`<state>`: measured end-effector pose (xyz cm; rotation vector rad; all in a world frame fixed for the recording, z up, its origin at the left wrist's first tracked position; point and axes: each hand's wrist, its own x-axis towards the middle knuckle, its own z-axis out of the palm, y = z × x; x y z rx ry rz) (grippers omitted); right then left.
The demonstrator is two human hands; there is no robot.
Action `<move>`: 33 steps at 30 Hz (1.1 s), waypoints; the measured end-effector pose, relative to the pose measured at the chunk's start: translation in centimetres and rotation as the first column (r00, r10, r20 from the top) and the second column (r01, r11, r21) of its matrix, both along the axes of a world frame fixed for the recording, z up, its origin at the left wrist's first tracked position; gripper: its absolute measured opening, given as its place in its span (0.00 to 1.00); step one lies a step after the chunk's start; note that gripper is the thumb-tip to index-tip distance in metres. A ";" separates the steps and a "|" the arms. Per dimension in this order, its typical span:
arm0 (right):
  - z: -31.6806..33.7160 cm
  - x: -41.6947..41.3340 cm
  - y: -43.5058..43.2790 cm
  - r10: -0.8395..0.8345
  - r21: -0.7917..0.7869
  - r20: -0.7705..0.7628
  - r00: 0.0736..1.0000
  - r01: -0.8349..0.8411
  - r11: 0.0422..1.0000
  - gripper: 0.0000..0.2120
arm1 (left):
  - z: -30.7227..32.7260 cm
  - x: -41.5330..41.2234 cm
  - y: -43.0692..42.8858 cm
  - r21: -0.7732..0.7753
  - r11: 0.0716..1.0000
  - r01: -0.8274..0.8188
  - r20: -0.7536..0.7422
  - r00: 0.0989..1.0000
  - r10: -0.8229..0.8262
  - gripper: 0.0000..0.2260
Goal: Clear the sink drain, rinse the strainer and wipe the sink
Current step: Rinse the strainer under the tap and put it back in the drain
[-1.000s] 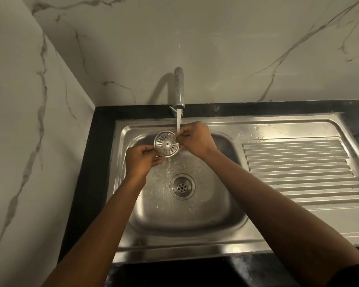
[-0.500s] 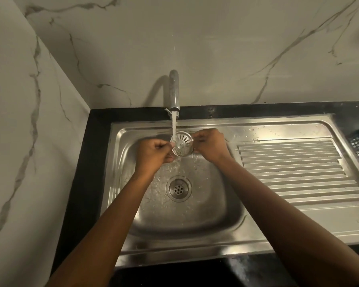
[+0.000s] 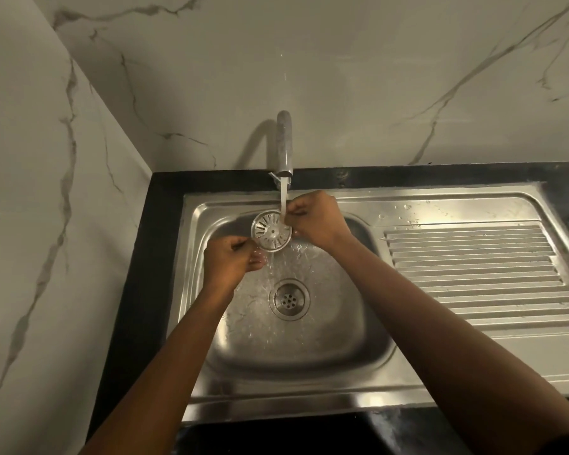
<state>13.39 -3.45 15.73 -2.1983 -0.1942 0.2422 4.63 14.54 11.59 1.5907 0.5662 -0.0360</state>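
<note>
The round slotted steel strainer (image 3: 271, 230) is held tilted above the basin, at its back, under the stream of water (image 3: 283, 200) from the curved chrome tap (image 3: 284, 144). Its lower left edge is pinched in the closed grip of the left hand (image 3: 230, 263), and its right edge in the closed grip of the right hand (image 3: 316, 219). Water is seen running off the strainer and splashing over the floor of the stainless steel sink (image 3: 372, 326), around the open round drain (image 3: 288, 299), in which only a small perforated plate is visible. The ribbed steel draining board (image 3: 473, 267) at the right carries a few droplets. The sink is set into a black worktop (image 3: 151, 244) against marble-patterned walls (image 3: 358, 77).
</note>
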 end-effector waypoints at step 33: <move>-2.0 -2.5 -2.2 -0.071 -0.012 0.067 0.995 0.072 0.997 0.06 | 1.2 7.5 0.5 0.080 0.996 0.048 0.072 0.996 -0.054 0.08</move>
